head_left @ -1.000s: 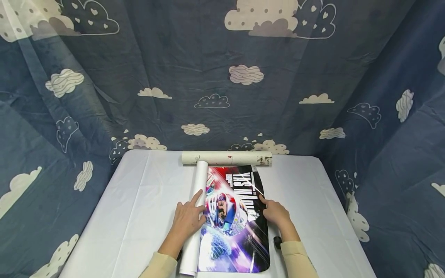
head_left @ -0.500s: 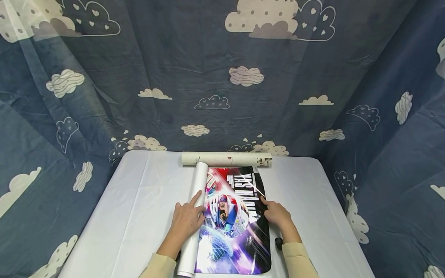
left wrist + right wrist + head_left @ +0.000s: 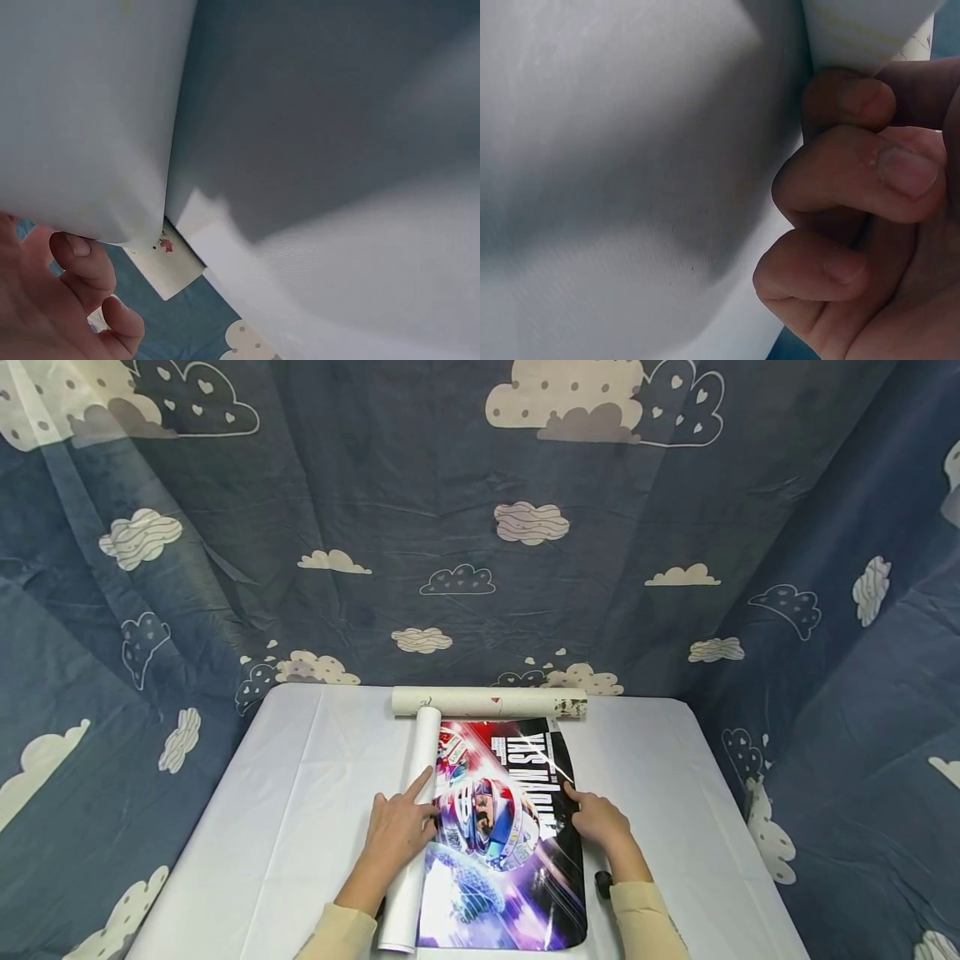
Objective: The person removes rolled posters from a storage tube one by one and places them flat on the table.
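A glossy poster (image 3: pixel 487 877) lies partly unrolled, printed with a helmeted figure, white lettering and red, purple and black areas. Its left part is a white roll (image 3: pixel 401 902). My left hand (image 3: pixel 393 831) grips this roll about midway along, index finger extended over it and thumb by the printed side. Curled fingertips (image 3: pixel 79 251) show at the roll's edge in the left wrist view. At the poster's right edge, my right hand (image 3: pixel 602 822) pinches the black border. The right wrist view shows that hand's other fingers (image 3: pixel 840 176) curled below the white underside (image 3: pixel 855 30).
Behind the poster, a second, cream roll (image 3: pixel 480 702) with small printed marks lies crosswise near the far edge of the white-covered table (image 3: pixel 315 760). A small black object (image 3: pixel 603 883) is beside the right wrist. Dark blue cloud-patterned cloth (image 3: pixel 450 485) hangs around the table.
The white roll and my left hand have shifted slightly left, exposing a bit more of the printed side. My right hand stays at the right edge, barely moved.
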A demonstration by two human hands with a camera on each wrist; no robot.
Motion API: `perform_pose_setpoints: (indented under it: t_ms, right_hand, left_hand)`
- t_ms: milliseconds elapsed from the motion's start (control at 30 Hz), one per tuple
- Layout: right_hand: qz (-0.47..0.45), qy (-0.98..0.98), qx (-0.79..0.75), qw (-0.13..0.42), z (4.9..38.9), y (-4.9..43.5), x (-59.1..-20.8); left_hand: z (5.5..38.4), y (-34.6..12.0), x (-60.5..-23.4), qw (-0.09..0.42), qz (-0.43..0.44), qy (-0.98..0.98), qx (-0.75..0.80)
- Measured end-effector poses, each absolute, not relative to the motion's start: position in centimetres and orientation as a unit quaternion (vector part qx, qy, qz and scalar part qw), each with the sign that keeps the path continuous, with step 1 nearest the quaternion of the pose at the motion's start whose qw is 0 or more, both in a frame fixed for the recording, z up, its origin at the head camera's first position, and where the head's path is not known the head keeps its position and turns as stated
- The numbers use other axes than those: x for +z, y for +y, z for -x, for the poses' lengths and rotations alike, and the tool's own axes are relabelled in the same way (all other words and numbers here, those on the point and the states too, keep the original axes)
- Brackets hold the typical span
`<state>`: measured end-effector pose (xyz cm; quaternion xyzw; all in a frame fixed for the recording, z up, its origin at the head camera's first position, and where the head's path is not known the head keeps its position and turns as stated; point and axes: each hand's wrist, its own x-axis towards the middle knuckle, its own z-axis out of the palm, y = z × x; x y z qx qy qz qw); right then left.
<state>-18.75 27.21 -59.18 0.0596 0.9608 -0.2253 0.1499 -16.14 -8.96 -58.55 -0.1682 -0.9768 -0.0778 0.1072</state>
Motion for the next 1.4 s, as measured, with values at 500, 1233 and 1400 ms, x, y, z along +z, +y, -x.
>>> perform_pose_setpoints:
  t_ms: [500,1233,1400]
  right_hand:
    - [-0.071,0.962,-0.220,0.147,18.8,27.9,-59.5]
    - [-0.071,0.964,-0.207,0.151,18.8,29.0,-59.4]
    - [-0.076,0.964,-0.202,0.155,19.0,29.2,-59.5]
  left_hand:
    - [16.3,-9.3,-58.6,0.075,0.157,-0.981,-0.080]
    - [16.3,-10.1,-58.5,0.066,0.147,-0.983,-0.090]
    - [16.3,-10.2,-58.6,0.081,0.153,-0.981,-0.088]
